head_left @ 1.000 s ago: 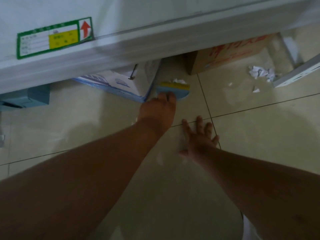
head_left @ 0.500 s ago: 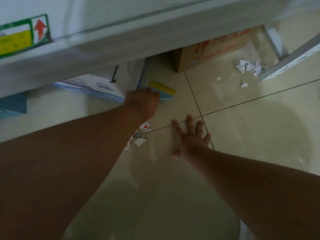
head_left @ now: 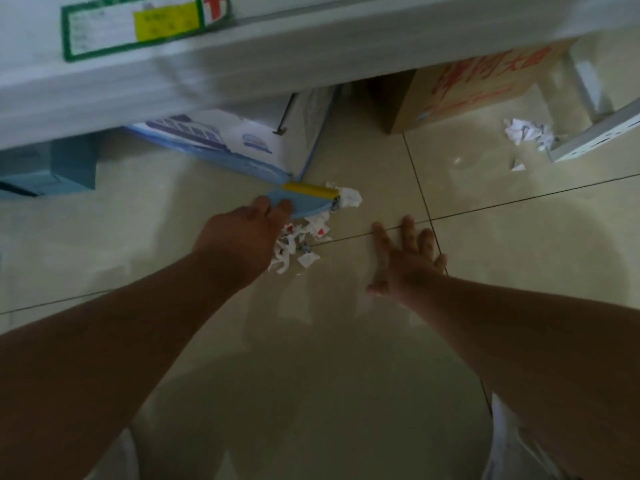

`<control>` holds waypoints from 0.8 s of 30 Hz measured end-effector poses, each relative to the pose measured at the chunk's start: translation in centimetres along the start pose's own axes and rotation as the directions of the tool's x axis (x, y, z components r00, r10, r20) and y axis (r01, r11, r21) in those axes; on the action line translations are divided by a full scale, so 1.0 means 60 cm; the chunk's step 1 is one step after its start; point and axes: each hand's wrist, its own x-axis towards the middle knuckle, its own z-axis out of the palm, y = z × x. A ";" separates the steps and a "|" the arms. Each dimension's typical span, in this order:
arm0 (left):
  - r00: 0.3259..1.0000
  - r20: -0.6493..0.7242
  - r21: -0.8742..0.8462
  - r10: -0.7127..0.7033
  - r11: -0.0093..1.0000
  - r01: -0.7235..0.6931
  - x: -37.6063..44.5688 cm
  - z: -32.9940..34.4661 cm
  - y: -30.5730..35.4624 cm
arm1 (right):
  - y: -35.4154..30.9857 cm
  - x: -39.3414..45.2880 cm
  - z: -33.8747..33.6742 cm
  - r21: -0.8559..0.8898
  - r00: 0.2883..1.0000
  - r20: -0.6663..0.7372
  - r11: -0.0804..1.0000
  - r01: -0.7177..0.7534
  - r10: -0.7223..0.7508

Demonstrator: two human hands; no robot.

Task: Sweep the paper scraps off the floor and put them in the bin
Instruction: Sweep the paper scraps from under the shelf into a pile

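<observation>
Left hand (head_left: 242,233) grips the brush (head_left: 304,199); right hand (head_left: 405,258) lies flat, open. A hasty stroke could scatter the scraps (head_left: 298,244) under the shelf (head_left: 242,71).

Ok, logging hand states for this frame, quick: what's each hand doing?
Left hand: grips the blue hand brush.
Right hand: open, fingers spread flat on the floor tiles.

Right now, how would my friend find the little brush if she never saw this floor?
Look under the long white shelf to the blue and white box on the floor. By its near corner, the left hand holds the little brush. It is the only light blue thing with a yellow strip, and white paper scraps lie around it.
</observation>
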 end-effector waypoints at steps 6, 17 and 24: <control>0.941 0.162 0.047 -0.298 0.955 0.294 -0.027 0.027 -0.036 | -0.008 0.000 -0.005 -0.040 0.999 0.019 0.999 -0.027 0.027; 0.877 0.419 -0.033 -0.234 0.962 0.272 0.009 0.014 0.125 | -0.010 0.000 -0.005 -0.063 1.000 0.014 0.998 -0.016 0.017; 0.948 0.274 0.053 -0.162 0.987 0.153 0.016 -0.058 0.053 | -0.010 -0.002 -0.008 -0.061 0.999 0.032 0.998 -0.020 0.022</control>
